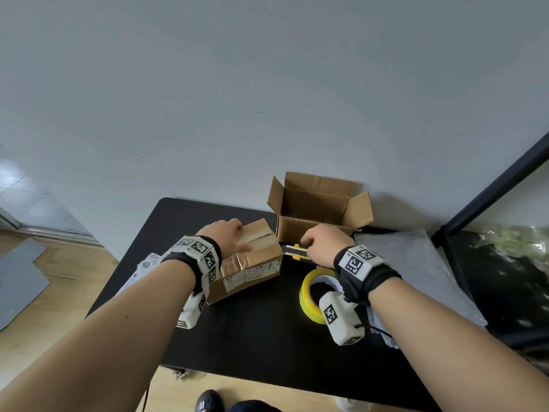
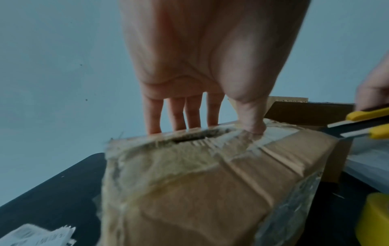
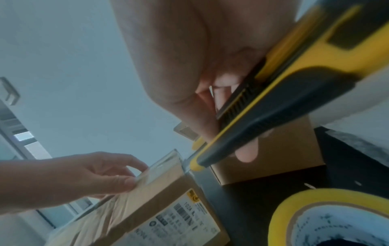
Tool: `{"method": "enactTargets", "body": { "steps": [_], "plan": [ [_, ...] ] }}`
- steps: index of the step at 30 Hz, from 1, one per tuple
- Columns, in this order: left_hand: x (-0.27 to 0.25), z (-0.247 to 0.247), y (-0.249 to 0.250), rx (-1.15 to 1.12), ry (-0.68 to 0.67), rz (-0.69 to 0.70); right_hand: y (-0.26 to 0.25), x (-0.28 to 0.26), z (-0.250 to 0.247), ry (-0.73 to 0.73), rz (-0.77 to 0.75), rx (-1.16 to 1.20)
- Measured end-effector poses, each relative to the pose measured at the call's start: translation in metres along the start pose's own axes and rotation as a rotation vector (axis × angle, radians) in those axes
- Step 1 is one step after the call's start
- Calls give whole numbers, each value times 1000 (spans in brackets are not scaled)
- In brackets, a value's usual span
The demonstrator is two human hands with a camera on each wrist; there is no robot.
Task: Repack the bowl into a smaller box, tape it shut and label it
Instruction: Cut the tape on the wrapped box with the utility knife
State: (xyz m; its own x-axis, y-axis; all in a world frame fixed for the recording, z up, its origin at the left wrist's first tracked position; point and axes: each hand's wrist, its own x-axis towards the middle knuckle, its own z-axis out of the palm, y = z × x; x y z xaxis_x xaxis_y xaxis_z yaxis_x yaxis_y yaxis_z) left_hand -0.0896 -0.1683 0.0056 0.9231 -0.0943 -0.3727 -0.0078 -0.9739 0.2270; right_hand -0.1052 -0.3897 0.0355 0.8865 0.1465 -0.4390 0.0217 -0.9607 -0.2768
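Note:
A sealed, taped cardboard box (image 1: 252, 263) with a shipping label lies on the black table (image 1: 261, 337). My left hand (image 1: 227, 233) rests flat on its top; the fingers (image 2: 153, 116) reach over the far edge and the thumb presses the tape seam. My right hand (image 1: 323, 243) grips a yellow and black utility knife (image 1: 297, 251). Its blade tip sits at the sealed box's (image 3: 168, 208) upper right edge in the right wrist view. An empty cardboard box (image 1: 318, 203) stands behind with its flaps up. No bowl is visible.
A yellow tape roll (image 1: 309, 295) lies under my right wrist. Printed label sheets (image 1: 145, 269) sit at the table's left edge, and white foam wrap (image 1: 416, 269) covers the right side. A dark shelf frame (image 1: 490, 197) stands at the right, the wall close behind.

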Motion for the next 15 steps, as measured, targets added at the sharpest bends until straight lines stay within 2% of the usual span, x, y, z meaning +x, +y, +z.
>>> {"method": "enactTargets", "body": {
  "steps": [8,12,15],
  "plan": [
    [-4,-1,-10,29,7,-26,8,5,-12,-116,47,-170],
    [-7,1,-11,84,18,-69,18,1,-22,-37,112,-200],
    [-9,0,-11,135,21,-91,13,-8,-31,4,64,-87]
  ]
}}
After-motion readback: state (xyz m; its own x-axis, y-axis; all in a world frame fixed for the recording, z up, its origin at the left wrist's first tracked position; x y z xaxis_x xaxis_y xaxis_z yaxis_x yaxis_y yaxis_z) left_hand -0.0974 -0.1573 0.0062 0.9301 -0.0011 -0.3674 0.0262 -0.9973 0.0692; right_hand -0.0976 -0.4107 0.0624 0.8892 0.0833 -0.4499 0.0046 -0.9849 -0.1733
